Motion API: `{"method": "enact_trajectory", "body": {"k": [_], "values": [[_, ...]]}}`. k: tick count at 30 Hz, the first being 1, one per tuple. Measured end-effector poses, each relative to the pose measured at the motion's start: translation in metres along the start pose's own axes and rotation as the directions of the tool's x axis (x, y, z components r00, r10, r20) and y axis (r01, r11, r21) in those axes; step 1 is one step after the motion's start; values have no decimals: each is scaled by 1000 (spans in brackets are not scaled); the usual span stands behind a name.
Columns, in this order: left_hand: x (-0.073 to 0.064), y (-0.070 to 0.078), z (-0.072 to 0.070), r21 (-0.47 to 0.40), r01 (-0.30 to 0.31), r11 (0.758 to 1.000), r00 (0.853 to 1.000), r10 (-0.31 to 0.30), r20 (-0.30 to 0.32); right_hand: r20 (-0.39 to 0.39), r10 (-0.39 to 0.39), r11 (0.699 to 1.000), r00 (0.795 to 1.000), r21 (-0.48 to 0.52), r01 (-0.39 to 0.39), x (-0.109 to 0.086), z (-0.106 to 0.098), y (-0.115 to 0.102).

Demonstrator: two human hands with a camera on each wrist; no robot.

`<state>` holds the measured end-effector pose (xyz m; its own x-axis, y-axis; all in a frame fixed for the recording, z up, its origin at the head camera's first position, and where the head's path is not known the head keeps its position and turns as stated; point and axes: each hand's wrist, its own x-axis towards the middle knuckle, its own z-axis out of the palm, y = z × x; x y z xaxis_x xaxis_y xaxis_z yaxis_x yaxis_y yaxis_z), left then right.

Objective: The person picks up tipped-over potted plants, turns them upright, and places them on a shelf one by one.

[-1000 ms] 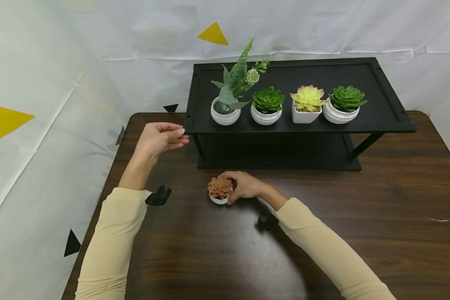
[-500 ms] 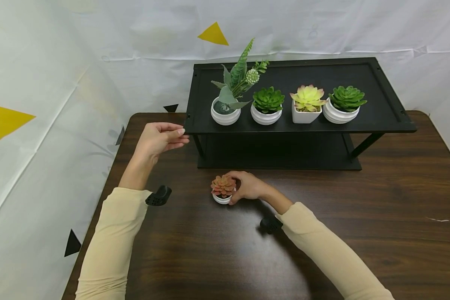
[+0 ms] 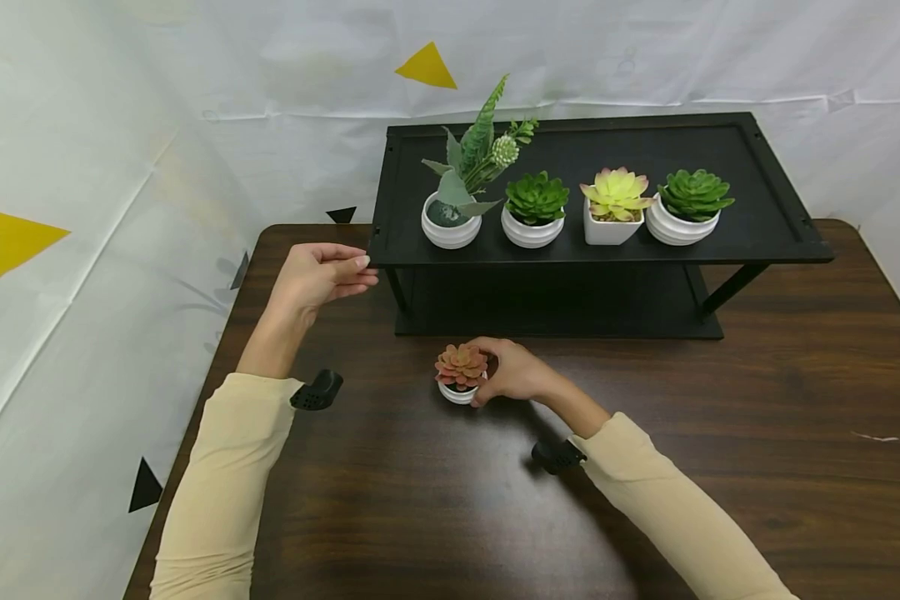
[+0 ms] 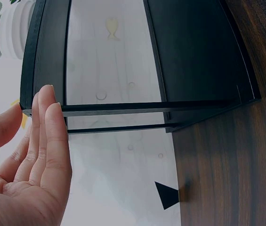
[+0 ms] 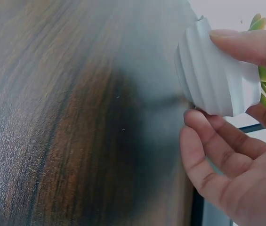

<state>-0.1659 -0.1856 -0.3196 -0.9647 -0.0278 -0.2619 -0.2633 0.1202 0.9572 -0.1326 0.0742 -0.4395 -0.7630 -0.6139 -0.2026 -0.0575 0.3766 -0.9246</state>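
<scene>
My right hand (image 3: 516,372) holds a small white pot with a reddish-orange succulent (image 3: 461,367) just above the table or on it; I cannot tell which. In the right wrist view, the thumb lies along one side of the ribbed white pot (image 5: 217,70) and the fingers are on the other side. My left hand (image 3: 317,277) pinches the front left corner of a black two-level shelf (image 3: 600,252), thumb over the edge and straight fingers beneath, as the left wrist view shows.
On the shelf's top stand a leafy plant in a white pot (image 3: 452,233), a green succulent (image 3: 536,200), a yellow-green succulent in a square pot (image 3: 617,196) and another green succulent (image 3: 694,197). The lower black level (image 3: 555,304) sits on the brown wooden table (image 3: 435,517).
The right hand has carried the potted reddish succulent a little to the right along the front of the shelf. The left hand keeps its place on the shelf corner.
</scene>
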Motion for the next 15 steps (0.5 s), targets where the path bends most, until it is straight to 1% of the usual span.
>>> {"method": "enact_trajectory", "body": {"k": [4,9,15], "values": [[0,1,0,2,0,1000,1000,0,8,-18,0,1000,1000,12,0,-7,-4,-5],[0,1,-1,-4,2,1000,1000,-2,15,-38,8,1000,999,-15,-9,-16,-9,-11],[0,1,-1,-3,2,1000,1000,-2,22,-38,-16,1000,999,18,17,-27,-15,-16]]}}
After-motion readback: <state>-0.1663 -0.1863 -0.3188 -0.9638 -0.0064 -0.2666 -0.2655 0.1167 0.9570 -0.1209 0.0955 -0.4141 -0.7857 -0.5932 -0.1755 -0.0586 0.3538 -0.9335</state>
